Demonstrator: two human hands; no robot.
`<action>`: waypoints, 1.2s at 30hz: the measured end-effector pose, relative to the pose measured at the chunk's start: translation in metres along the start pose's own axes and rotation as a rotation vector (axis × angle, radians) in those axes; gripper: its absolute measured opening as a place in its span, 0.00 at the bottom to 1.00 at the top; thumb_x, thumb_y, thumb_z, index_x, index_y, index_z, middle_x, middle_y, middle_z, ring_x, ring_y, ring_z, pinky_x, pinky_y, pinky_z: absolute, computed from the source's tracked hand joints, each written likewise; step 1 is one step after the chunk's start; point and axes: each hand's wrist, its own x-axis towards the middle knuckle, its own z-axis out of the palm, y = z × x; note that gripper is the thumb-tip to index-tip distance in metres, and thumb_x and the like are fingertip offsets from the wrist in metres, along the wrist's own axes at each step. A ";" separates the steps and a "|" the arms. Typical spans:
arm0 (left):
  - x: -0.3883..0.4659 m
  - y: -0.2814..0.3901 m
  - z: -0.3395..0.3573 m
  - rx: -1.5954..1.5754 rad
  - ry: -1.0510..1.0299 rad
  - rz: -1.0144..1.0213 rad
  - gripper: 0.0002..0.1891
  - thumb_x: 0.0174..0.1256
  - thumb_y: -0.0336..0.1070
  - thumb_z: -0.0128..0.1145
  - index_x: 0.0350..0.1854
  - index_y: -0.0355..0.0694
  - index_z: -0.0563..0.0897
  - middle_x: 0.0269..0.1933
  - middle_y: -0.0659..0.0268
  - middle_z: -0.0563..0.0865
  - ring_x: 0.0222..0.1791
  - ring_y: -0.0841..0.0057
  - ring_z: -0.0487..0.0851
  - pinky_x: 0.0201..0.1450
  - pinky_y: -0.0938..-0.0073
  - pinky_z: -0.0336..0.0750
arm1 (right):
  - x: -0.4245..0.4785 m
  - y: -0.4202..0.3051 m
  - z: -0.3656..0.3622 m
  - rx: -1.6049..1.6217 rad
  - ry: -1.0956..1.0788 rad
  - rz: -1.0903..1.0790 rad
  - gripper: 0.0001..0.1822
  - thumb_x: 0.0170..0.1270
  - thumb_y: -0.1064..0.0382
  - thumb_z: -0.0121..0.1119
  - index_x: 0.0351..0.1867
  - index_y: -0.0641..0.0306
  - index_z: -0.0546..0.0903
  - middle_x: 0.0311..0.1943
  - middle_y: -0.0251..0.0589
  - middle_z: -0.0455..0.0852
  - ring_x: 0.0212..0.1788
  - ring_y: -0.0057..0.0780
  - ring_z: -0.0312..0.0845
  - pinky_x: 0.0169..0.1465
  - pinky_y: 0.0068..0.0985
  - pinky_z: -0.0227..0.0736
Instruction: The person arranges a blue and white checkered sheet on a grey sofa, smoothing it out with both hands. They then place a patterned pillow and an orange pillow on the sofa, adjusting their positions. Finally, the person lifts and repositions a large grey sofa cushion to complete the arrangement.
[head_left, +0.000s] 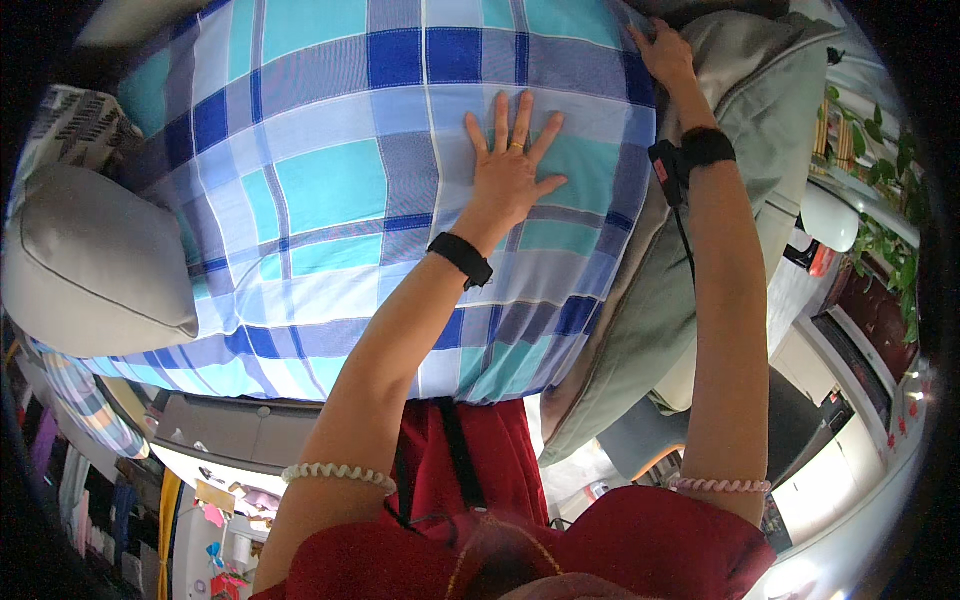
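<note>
A plaid cloth cover (330, 180) in blues, turquoise and white spreads over the wide cushioned seat in front of me. My left hand (506, 169) rests palm down on it, fingers spread, with a ring on one finger. At the far right border of the cloth, my right hand (667, 56) reaches to where it meets a grey-green padded armrest (667, 322). Its fingertips are partly hidden at that border, so whether they pinch the fabric is unclear. Light wrinkles cross the cloth's near left part. Each wrist wears a black band.
A grey cushion (97, 262) sits on the left of the cover, with a patterned fabric piece (82, 127) behind it. Beyond the armrest are trailing green plants (885, 165) and a white rounded object (829, 216). A black cable (684, 240) hangs from my right wristband.
</note>
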 end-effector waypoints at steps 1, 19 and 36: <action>0.000 0.000 -0.002 -0.020 0.006 -0.001 0.40 0.54 0.64 0.49 0.68 0.59 0.50 0.70 0.53 0.37 0.68 0.48 0.31 0.56 0.29 0.26 | 0.002 0.001 0.007 0.004 -0.023 0.020 0.35 0.57 0.38 0.50 0.49 0.72 0.71 0.43 0.61 0.77 0.45 0.53 0.74 0.49 0.39 0.69; 0.148 -0.013 -0.010 0.029 0.282 0.177 0.33 0.57 0.64 0.44 0.64 0.58 0.60 0.68 0.53 0.52 0.68 0.53 0.47 0.62 0.37 0.34 | 0.017 -0.019 -0.003 -0.405 -0.156 -0.005 0.15 0.59 0.60 0.47 0.47 0.56 0.74 0.44 0.49 0.79 0.41 0.50 0.78 0.42 0.46 0.72; 0.230 -0.072 0.001 -0.130 0.004 0.347 0.35 0.56 0.54 0.49 0.65 0.41 0.59 0.67 0.56 0.57 0.69 0.59 0.48 0.67 0.49 0.34 | -0.016 -0.079 -0.001 0.369 0.022 -0.249 0.24 0.67 0.53 0.37 0.61 0.61 0.62 0.62 0.51 0.60 0.63 0.47 0.56 0.62 0.36 0.55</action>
